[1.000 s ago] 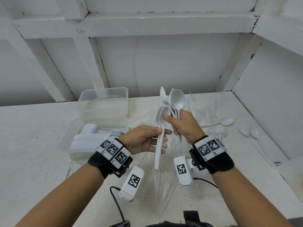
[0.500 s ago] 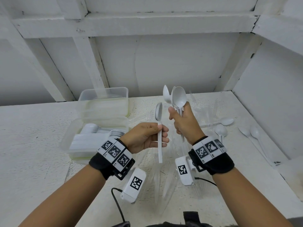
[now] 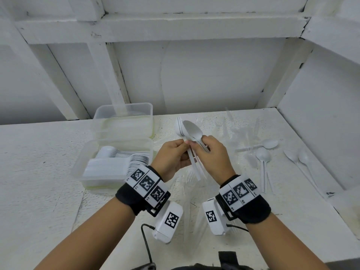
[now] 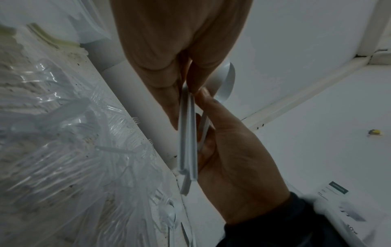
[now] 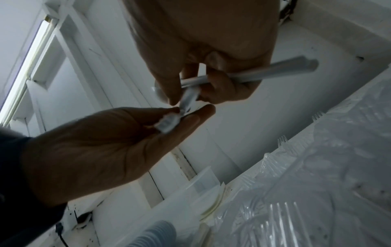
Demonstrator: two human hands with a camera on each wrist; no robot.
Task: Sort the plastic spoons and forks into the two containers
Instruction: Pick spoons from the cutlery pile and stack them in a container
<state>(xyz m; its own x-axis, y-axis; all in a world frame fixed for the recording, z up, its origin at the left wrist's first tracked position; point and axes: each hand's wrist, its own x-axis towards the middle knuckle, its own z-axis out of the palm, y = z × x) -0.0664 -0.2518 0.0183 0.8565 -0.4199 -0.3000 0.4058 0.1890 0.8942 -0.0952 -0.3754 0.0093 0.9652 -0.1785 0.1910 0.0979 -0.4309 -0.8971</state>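
Nearest, clear forks (image 3: pixel 191 193) lie heaped on the table (image 3: pixel 39 172) under the wrists. Just above them, the left hand (image 3: pixel 171 159) and right hand (image 3: pixel 212 158) meet over the table's middle, both gripping one bunch of white spoons (image 3: pixel 191 133). The left hand's fingers pinch the handles near the bowls, and the right hand's fingers and thumb curl round the same handles, with the bowls pointing away and to the left. To the left, the near container (image 3: pixel 115 164) holds stacked white spoons. To the right, loose spoons (image 3: pixel 263 158) lie on the table. Behind the near container stands the far container (image 3: pixel 124 117), against the wall.
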